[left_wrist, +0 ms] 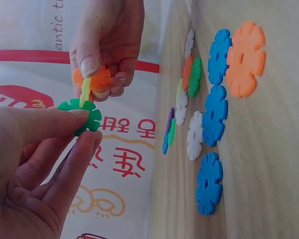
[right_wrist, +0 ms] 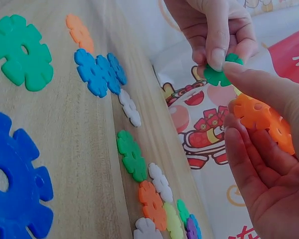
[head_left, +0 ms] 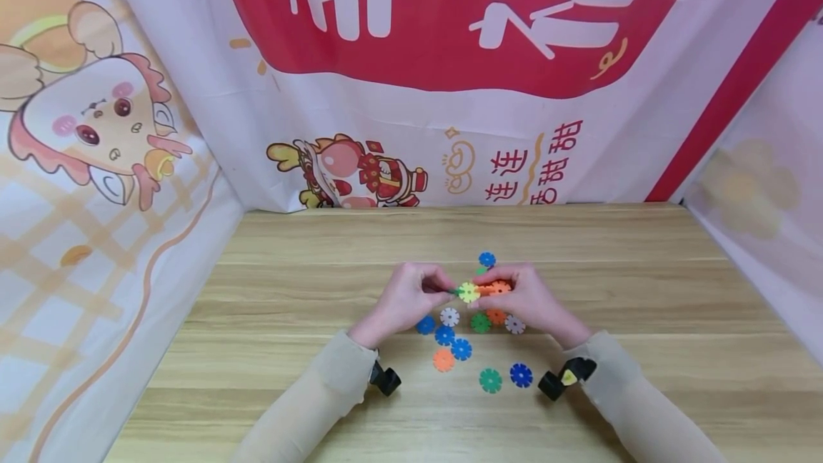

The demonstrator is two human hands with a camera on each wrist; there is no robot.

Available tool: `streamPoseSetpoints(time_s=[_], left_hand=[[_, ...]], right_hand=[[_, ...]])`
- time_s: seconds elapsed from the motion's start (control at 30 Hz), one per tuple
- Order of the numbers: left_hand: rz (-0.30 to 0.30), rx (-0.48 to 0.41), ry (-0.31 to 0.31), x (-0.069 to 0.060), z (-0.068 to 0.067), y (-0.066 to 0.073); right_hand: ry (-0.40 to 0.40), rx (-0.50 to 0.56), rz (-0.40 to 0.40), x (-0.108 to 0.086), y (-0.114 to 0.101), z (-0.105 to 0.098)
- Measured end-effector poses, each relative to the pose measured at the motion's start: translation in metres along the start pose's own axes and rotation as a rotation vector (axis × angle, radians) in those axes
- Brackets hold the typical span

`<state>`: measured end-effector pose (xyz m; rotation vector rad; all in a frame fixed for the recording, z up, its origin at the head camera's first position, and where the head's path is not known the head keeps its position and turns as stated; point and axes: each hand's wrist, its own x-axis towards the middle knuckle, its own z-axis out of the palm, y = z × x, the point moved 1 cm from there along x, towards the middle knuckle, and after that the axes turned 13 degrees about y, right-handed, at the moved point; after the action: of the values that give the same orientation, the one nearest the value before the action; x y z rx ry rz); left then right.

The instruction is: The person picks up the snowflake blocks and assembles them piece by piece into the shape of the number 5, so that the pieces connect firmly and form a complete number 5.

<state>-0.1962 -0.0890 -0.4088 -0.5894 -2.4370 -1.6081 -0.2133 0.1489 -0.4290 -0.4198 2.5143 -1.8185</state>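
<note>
Both hands meet above the middle of the table. My left hand [head_left: 403, 296] pinches a green snowflake disc [left_wrist: 93, 119] between thumb and fingertips. My right hand [head_left: 529, 300] holds orange snowflake discs [right_wrist: 251, 113], with more than one visible in the right wrist view. Between the hands is a yellow snowflake disc [head_left: 469, 292], seen edge-on in the left wrist view. It touches both the green disc and the orange piece; fingers partly hide how the slots meet.
Loose discs lie below the hands: blue ones [head_left: 461, 349], an orange one [head_left: 444, 359], a white one [head_left: 449, 316], a green one [head_left: 491, 380] and a dark blue one [head_left: 521, 375]. Another blue disc [head_left: 487, 259] lies farther back. A printed cloth [head_left: 398, 113] stands behind the wooden table [head_left: 289, 249].
</note>
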Motion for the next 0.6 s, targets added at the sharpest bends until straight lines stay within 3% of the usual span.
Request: streamPoseSetpoints(time_s=[0.47,0.6], left_hand=[[-0.094,-0.019,0.040,0.003,-0.007,-0.005],[-0.100,0.054,-0.028,0.001,-0.009,-0.014]], right_hand=[[0.088,-0.048,0.060,0.002,-0.001,-0.014],[0.115,-0.036,0.066,0.002,0.000,-0.024]])
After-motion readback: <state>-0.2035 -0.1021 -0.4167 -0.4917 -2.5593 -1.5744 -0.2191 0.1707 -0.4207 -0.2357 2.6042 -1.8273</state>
